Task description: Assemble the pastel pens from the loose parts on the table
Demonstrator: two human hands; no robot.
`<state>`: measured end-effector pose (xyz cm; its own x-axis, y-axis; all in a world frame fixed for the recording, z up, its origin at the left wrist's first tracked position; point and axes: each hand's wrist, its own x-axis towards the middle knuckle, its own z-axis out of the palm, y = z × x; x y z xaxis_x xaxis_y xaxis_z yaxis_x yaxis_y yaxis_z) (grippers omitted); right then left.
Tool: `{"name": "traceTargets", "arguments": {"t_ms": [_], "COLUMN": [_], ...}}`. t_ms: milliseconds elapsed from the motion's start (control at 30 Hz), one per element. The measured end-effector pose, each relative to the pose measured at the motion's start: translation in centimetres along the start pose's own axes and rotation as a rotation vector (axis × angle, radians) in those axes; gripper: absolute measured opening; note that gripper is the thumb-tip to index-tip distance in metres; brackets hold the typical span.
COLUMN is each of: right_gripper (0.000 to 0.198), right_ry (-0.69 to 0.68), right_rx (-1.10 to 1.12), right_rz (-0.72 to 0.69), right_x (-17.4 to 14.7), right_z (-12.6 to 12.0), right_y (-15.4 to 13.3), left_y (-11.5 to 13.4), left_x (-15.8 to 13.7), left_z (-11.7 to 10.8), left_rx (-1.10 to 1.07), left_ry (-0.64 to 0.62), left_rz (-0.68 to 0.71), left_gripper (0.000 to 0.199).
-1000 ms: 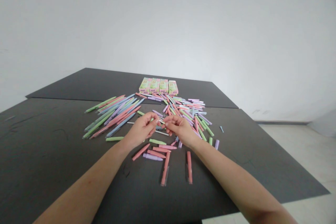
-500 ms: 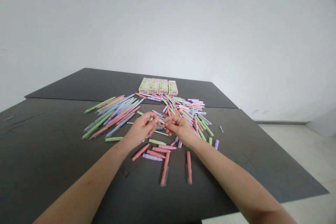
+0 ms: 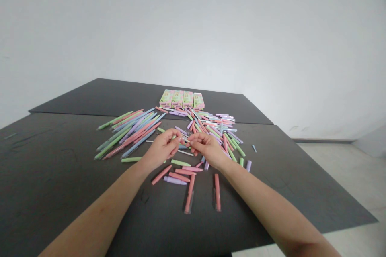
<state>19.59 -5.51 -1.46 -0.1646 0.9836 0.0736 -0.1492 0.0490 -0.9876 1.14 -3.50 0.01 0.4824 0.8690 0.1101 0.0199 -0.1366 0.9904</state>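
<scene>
Over the middle of the table, my left hand point(image 3: 163, 145) is closed, thumb and index finger pinched on something too small to make out. Facing it, my right hand point(image 3: 207, 148) pinches a thin pale rod point(image 3: 186, 141), perhaps a pen refill; its far part is hidden by the fingers. The fingertips of both hands nearly meet. Below them on the table lie a green pen barrel point(image 3: 181, 163), several pink barrels point(image 3: 182, 172) and a purple barrel point(image 3: 175, 180). A thin white refill point(image 3: 185, 153) rests just under the hands.
Left of the hands lies a pile of long pastel pens point(image 3: 129, 132). Loose barrels, caps and refills form a heap point(image 3: 215, 128) to the right. Several pink-green boxes point(image 3: 177, 98) stand behind. Nearer are two pink pieces with clear clips point(image 3: 217, 192), point(image 3: 189, 194) on the black table point(image 3: 60, 192).
Almost nothing differs. Both hands stay in the same place, fingers pinched and close together, with only a slight shift of the right fingertips. The things on the table lie as before.
</scene>
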Motion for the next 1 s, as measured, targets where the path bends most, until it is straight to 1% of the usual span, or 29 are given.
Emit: {"name": "traceTargets", "arguments": {"t_ms": [233, 533, 667, 800, 900, 1000], "right_gripper": [0.027, 0.028, 0.031, 0.028, 0.026, 0.029], "right_ry": [-0.005, -0.015, -0.026, -0.051, -0.088, -0.108], "right_rx": [-0.002, -0.001, -0.007, -0.020, 0.078, 0.194], "right_rz": [-0.001, -0.009, -0.023, -0.024, 0.002, 0.040], "right_x": [-0.05, -0.06, -0.05, -0.13, -0.22, -0.27], "right_z": [0.05, 0.13, 0.33, 0.42, 0.38, 0.32], "right_y": [0.03, 0.05, -0.07, -0.17, -0.11, 0.02], "left_y": [-0.04, 0.20, 0.12, -0.12, -0.43, -0.65], "left_x": [-0.01, -0.07, -0.07, -0.03, 0.08, 0.23], "left_z": [0.17, 0.27, 0.37, 0.41, 0.41, 0.38], "left_rx": [-0.060, -0.018, 0.007, 0.016, 0.020, 0.049], "left_ry": [0.011, -0.003, 0.000, 0.009, 0.029, 0.042], "left_rz": [-0.003, 0.005, 0.012, 0.004, 0.001, 0.008], "left_gripper": [0.025, 0.022, 0.024, 0.027, 0.029, 0.030]}}
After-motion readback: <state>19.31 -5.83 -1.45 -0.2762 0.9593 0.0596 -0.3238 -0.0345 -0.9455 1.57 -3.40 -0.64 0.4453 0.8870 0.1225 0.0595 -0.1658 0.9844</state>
